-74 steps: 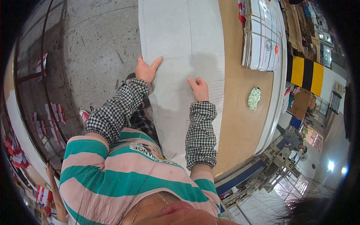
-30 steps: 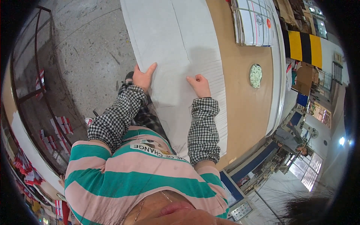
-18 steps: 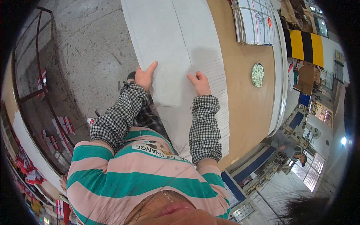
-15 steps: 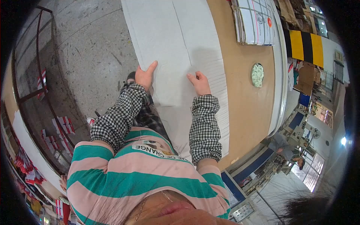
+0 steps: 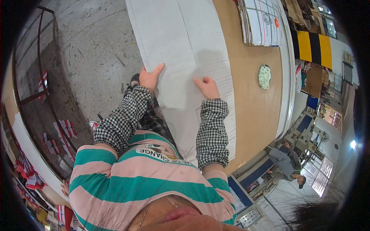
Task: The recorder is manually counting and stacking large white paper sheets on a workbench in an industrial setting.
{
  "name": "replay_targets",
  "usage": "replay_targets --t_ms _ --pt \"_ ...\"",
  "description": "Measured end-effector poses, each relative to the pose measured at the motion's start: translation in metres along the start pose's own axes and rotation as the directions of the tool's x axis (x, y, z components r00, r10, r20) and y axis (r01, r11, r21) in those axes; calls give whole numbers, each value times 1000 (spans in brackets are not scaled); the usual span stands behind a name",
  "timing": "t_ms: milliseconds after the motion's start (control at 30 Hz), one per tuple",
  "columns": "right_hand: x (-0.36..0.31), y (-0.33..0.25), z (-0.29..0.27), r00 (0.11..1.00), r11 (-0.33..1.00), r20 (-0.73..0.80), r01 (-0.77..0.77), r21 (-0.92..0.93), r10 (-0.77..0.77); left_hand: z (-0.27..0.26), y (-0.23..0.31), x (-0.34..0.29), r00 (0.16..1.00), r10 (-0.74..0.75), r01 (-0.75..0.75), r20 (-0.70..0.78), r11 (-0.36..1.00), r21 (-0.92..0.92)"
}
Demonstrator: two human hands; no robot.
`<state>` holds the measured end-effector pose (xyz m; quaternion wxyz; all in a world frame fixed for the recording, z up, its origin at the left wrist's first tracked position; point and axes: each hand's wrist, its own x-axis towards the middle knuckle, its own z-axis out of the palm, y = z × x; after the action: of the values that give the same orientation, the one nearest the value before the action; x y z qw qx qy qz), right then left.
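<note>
A stack of flat white sheets [image 5: 169, 42] lies along the table in front of me; I cannot tell whether they are paper or woven sacking. At the stack's left edge my left hand [image 5: 149, 78] grips a white sheet, its thumb on top and its fingers hidden from view. My right hand [image 5: 208, 87] rests over the sheets with thumb and fingers curled together, close to the lower end of a long dark line in the top layer. Whatever its fingertips pinch is hidden.
On the brown tabletop [image 5: 254, 100] to the right are a tied bundle of printed white sacks [image 5: 260, 23] and a small dish of pale green strands [image 5: 264, 77]. A dark metal frame [image 5: 38, 54] stands left on the concrete floor [image 5: 92, 42]. Another person [image 5: 285, 163] is far right.
My right hand has shifted slightly right and toward me; my left thumb has moved slightly right. The distant person has changed posture and come more into view.
</note>
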<state>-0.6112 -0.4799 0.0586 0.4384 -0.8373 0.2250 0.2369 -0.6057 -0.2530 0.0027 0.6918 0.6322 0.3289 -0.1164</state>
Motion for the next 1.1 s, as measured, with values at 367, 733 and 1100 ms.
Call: replay_targets --t_ms 367,733,1100 --pt "7 11 -2 985 985 -62 164 44 -162 4 -15 6 1000 30 -30 3 999 17" --pt "27 35 3 992 988 25 117 105 -120 5 -10 3 999 37 -37 28 999 -13" --pt "5 14 -2 999 993 -2 -44 -105 44 1 -12 4 992 113 -112 56 993 -25"
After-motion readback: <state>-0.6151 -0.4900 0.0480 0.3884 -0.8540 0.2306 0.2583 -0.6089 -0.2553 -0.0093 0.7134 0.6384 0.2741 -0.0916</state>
